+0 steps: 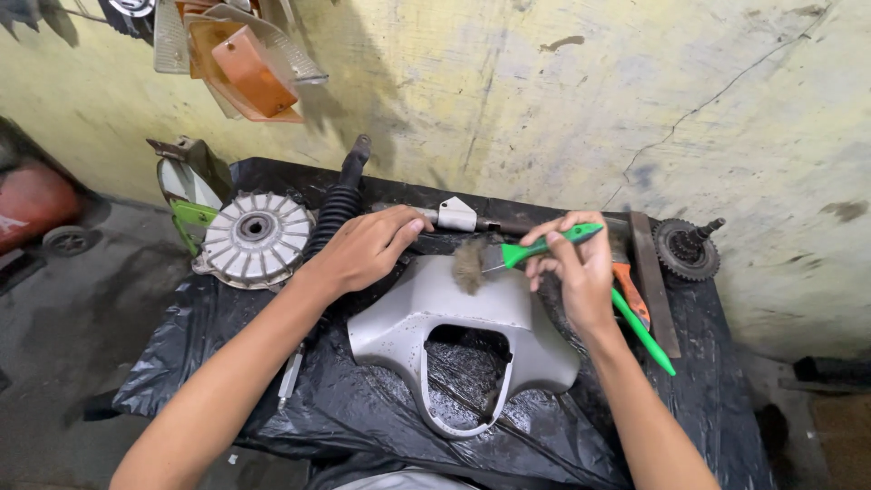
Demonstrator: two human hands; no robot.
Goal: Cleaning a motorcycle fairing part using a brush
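On the black-sheeted bench [227, 363] the grey handlebar cover [408, 313] lies with its long axis crosswise – the left hand [363, 249] pressing flat, fingers spread, on its far-left edge, the right hand [576, 268] pinched around a green-handled brush [535, 247] whose bristles touch its far top edge.

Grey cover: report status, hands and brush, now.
Left hand pressed on grey cover top edge. Right hand grips green brush, bristles on cover. Finned hub left, clear.

We counted one grey cover [435, 313], one green-handled brush [508, 257], one finned drum [255, 236], one gear cluster [688, 248], one shock absorber [338, 204] and two hands: left hand [363, 249], right hand [573, 270].
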